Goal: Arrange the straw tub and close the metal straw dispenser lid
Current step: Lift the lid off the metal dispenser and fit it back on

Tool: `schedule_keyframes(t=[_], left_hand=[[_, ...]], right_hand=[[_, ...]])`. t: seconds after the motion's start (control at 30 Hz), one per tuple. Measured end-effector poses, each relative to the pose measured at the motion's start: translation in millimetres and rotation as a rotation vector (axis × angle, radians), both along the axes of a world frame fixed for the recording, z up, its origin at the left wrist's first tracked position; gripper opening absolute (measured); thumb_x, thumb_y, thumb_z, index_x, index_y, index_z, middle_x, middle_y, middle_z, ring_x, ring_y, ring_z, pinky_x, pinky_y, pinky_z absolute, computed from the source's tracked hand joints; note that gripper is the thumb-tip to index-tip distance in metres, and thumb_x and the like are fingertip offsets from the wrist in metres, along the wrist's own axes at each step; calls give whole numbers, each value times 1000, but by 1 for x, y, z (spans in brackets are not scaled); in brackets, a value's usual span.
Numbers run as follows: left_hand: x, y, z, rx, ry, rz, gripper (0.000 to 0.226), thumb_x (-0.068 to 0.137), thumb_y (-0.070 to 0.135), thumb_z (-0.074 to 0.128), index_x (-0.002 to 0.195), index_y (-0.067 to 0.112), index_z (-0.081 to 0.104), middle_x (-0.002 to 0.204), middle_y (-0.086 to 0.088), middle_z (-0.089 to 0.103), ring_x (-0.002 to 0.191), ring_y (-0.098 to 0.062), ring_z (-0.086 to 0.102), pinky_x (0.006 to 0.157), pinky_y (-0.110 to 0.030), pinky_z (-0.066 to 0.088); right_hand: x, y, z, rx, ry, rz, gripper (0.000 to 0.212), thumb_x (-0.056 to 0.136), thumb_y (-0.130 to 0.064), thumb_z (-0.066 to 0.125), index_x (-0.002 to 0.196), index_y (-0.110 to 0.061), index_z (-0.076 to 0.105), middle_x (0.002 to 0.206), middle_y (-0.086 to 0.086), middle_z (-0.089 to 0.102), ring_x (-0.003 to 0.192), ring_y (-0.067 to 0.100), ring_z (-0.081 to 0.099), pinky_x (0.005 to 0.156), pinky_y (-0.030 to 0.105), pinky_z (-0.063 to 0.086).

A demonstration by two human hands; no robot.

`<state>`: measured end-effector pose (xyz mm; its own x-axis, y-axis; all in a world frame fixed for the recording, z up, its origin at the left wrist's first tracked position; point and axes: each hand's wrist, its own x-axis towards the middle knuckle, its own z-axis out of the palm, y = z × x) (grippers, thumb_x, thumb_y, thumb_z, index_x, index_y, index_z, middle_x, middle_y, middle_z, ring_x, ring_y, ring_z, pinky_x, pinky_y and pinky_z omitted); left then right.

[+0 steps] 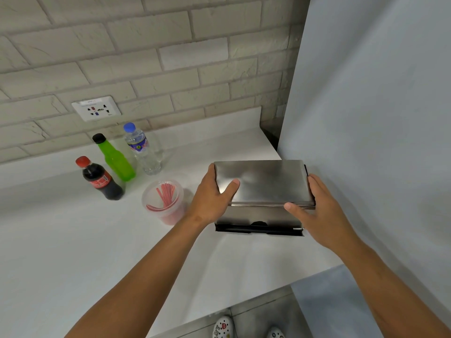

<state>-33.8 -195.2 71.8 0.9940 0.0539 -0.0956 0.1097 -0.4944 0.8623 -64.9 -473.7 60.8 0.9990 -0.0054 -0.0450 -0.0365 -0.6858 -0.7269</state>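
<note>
The metal straw dispenser (266, 184) stands on the white counter at the right, its flat steel lid lying down on top of the box. My left hand (214, 198) grips the lid's left edge, thumb resting on top. My right hand (314, 206) holds the right edge, thumb at the front rim. A black tray runs along the dispenser's front bottom. The clear plastic straw tub (163, 201), with red straws inside, sits just left of the dispenser, close to my left wrist.
A cola bottle (101, 180), a green bottle (114, 159) and a water bottle (142, 148) stand behind the tub. A wall socket (96, 109) is on the brick wall. A pale panel (378, 118) rises right beside the dispenser. The counter edge (244, 303) is near my feet.
</note>
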Motion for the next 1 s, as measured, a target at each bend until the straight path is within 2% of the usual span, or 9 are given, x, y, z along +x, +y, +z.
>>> schedule_keyframes(t=[0.07, 0.13, 0.23, 0.4, 0.53, 0.67, 0.73, 0.83, 1.0], left_hand=[[0, -1, 0, 11, 0, -12, 85, 94, 61, 61, 160, 17, 30, 161, -3, 48, 147, -25, 47, 120, -47, 39], [0, -2, 1, 25, 6, -29, 82, 96, 59, 60, 160, 17, 31, 162, -5, 47, 147, -26, 47, 120, -48, 39], [2, -4, 3, 84, 4, -52, 83, 98, 59, 58, 160, 14, 29, 164, -5, 44, 149, -25, 43, 121, -48, 37], [5, -10, 4, 206, -20, -76, 79, 99, 59, 55, 157, 10, 32, 161, -10, 42, 147, -27, 42, 119, -48, 38], [-2, -14, 6, 423, -155, -109, 84, 99, 62, 51, 162, 13, 23, 173, -13, 18, 160, -31, 16, 128, -45, 21], [-10, -34, 12, 700, -363, -344, 82, 91, 70, 50, 155, 20, 37, 170, -12, 27, 159, -40, 12, 127, -56, 18], [-13, -48, 11, 791, -393, -458, 82, 90, 64, 59, 157, 21, 37, 169, -12, 28, 158, -41, 12, 126, -60, 16], [-17, -69, 10, 843, -425, -536, 79, 94, 50, 66, 160, 20, 34, 170, -13, 27, 158, -40, 14, 127, -60, 15], [-14, -88, 13, 820, -487, -586, 66, 100, 38, 65, 158, 20, 40, 169, -12, 32, 158, -39, 19, 127, -57, 17]], right_hand=[[-1, -1, 1, 23, 3, -3, 97, 90, -50, 72, 164, -22, 16, 172, -4, 20, 156, 17, 23, 116, 24, 20], [-2, -2, 2, 50, 19, -1, 94, 90, -48, 73, 163, -21, 21, 169, -1, 29, 153, 22, 31, 122, 35, 28], [-3, -5, 4, 112, 52, 7, 83, 89, -44, 75, 156, -19, 33, 155, 6, 49, 141, 29, 49, 113, 51, 46], [-8, -10, 1, 158, 9, -5, 73, 90, -39, 76, 152, -19, 41, 144, 4, 59, 130, 26, 58, 106, 49, 52], [-6, -10, 0, 160, 3, 6, 75, 90, -40, 76, 153, -20, 40, 146, 2, 57, 131, 25, 57, 107, 48, 52], [-5, -12, 0, 166, -21, 40, 70, 89, -39, 76, 149, -26, 41, 142, -7, 57, 125, 8, 58, 107, 41, 52], [-3, -17, 0, 146, 17, 94, 73, 91, -33, 76, 152, -28, 37, 148, -3, 54, 132, 16, 56, 109, 47, 50], [-1, -27, -1, 52, 34, 130, 81, 95, -32, 72, 160, -26, 24, 162, 0, 40, 147, 24, 43, 115, 52, 43], [-4, -32, -4, -30, -60, 166, 76, 98, -32, 67, 161, -21, 25, 163, 1, 38, 147, 23, 40, 116, 50, 41]])
